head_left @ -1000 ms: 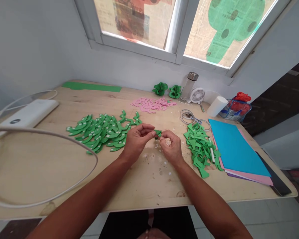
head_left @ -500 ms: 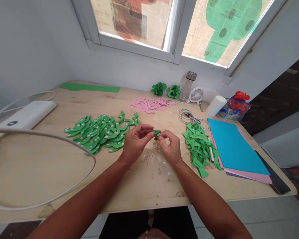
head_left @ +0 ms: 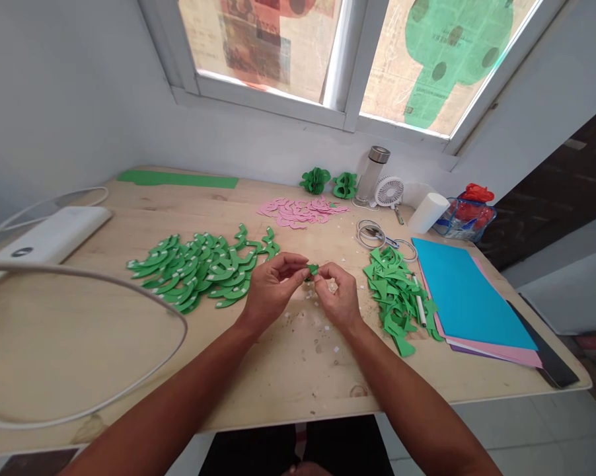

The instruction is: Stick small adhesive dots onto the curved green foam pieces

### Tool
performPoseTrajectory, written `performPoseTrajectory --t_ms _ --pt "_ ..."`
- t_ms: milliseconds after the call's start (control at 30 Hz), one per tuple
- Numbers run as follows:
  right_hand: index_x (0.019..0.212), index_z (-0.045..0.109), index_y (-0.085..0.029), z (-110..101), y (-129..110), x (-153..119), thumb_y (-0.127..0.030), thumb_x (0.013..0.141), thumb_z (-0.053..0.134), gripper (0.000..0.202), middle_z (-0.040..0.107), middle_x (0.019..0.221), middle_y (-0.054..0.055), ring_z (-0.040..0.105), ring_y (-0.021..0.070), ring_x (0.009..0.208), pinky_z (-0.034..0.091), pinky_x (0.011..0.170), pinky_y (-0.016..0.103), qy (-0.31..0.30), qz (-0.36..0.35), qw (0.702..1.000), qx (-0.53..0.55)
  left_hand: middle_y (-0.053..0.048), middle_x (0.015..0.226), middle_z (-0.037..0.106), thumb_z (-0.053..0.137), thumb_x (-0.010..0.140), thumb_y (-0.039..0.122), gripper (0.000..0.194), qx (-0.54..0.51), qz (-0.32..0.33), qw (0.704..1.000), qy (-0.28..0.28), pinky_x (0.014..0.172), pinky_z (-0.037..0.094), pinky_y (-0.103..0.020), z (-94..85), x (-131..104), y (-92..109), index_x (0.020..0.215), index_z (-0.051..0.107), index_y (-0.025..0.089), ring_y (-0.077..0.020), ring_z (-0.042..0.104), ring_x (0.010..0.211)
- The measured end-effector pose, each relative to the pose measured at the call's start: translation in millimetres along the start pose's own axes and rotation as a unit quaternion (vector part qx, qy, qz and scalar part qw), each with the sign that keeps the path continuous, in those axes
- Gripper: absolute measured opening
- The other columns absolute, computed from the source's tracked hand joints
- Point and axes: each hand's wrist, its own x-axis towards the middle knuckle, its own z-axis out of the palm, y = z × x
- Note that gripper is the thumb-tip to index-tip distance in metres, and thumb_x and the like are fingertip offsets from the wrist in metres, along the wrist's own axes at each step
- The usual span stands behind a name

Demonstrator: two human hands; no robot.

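Between my fingertips is a small green paper piece [head_left: 312, 269], mostly hidden by the fingers. My left hand [head_left: 274, 285] pinches it from the left, thumb against forefinger. From the right, my right hand [head_left: 338, 294] grips the same piece, its fingers curled in. Just left of my left hand spreads a pile of curved green paper cutouts [head_left: 193, 268], many with small white squares on their ends. Tiny white paper bits [head_left: 314, 328] lie scattered on the wooden table [head_left: 278, 390] below my hands.
Green paper scraps [head_left: 394, 291] with a white marker [head_left: 419, 309] lie right, beside blue sheets [head_left: 469, 291]. Tape rolls [head_left: 371, 233], pink cutouts [head_left: 298, 211], green paper balls [head_left: 315, 180], a bottle [head_left: 370, 178] and fan [head_left: 390, 192] sit behind. A cable [head_left: 179, 330] loops left, near a white power bank [head_left: 55, 231].
Both hands stay together on the green paper piece, with small finger shifts. Less of the piece shows between the fingertips now. The whole view has tipped slightly.
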Motion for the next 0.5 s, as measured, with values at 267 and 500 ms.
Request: performPoseTrajectory --t_ms 267,500 --pt "0.07 0.055 -0.019 -3.3 1.1 0.1 -0.024 0.079 0.047 0.014 0.056 0.069 0.001 0.052 0.0161 0.068 0.04 0.065 0.028 -0.027 0.0 1.0 0.007 -0.002 0.077 0.069 0.071 0.069 0.024 0.016 -0.013 -0.009 1.0 -0.013 0.072 0.056 -0.029 -0.4 0.4 1.4 0.082 0.065 0.017 -0.0169 0.068 0.073" --pt "0.072 0.055 -0.019 -3.0 1.2 -1.1 -0.02 0.083 0.038 0.02 0.058 0.071 0.002 0.053 0.0167 0.07 0.039 0.066 0.028 -0.035 -0.016 0.999 -0.004 -0.003 0.078 0.07 0.071 0.069 0.027 0.018 0.011 -0.004 1.0 -0.013 0.072 0.057 -0.03 -1.0 0.7 -0.2 0.082 0.064 0.017 -0.0179 0.069 0.073"
